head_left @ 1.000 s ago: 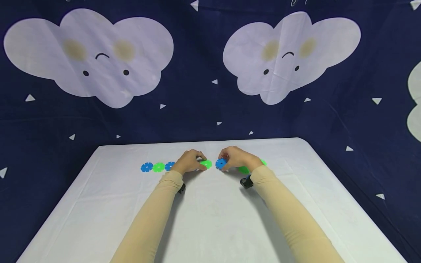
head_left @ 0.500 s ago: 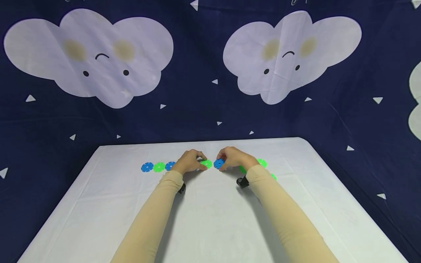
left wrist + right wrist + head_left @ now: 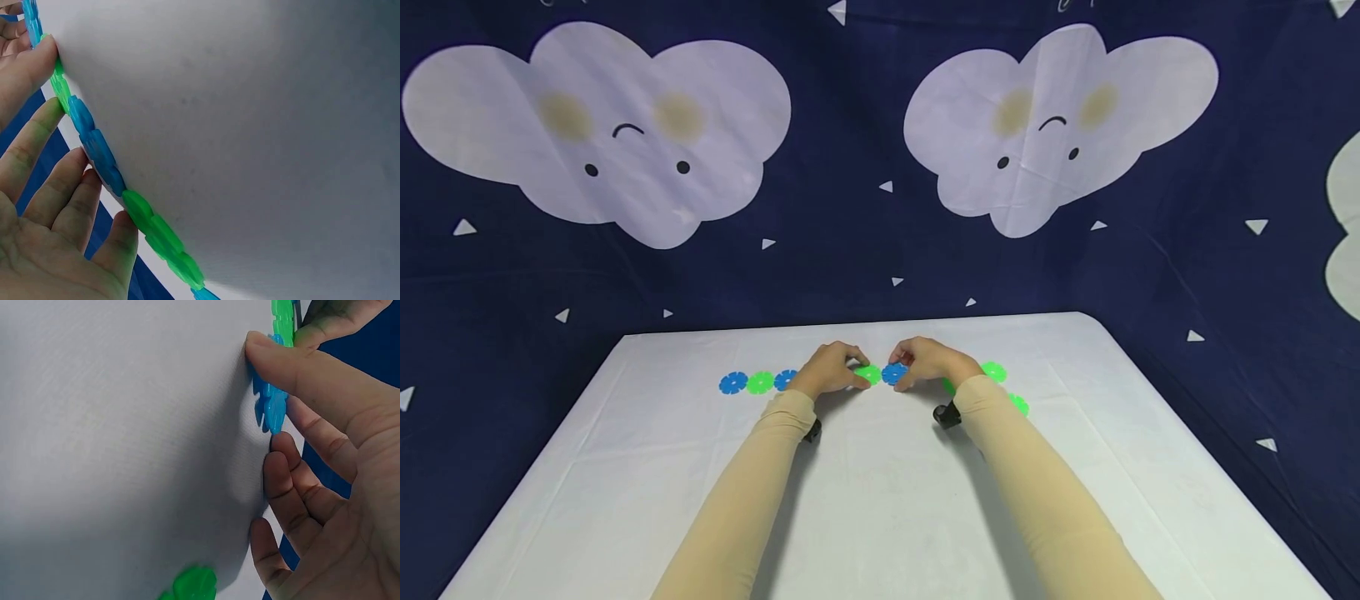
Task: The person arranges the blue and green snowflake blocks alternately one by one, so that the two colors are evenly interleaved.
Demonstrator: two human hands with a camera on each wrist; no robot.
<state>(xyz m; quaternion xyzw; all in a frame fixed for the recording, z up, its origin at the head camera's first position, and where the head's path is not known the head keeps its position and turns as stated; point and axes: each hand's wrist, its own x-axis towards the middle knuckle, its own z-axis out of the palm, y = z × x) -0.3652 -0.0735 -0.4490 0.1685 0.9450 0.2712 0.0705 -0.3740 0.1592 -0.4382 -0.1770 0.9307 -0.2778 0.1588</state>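
Note:
With thumb and fingers my left hand [image 3: 830,371] holds a notched green plastic disc [image 3: 870,374] by its edges, at the right end of a row. Opposite it, my right hand [image 3: 928,360] pinches a matching blue disc [image 3: 892,374]. The right wrist view has the rim of this blue disc [image 3: 273,406] right at the green disc [image 3: 283,322]. Leftward the row goes on with blue and green discs, among them a blue one [image 3: 101,161] and a green one [image 3: 161,236] beside my left fingers. My left hand hides part of the row in the head view.
Loose green discs lie right of my right hand, one farther back [image 3: 995,372] and one beside the sleeve [image 3: 1018,404]. A white cloth covers the table [image 3: 880,500]. Behind its far edge hangs a dark blue curtain [image 3: 842,275] with clouds.
My right hand has moved left with the blue disc, narrowing the gap to the green disc. The left hand has stayed in place. More of the loose green discs shows by the right sleeve.

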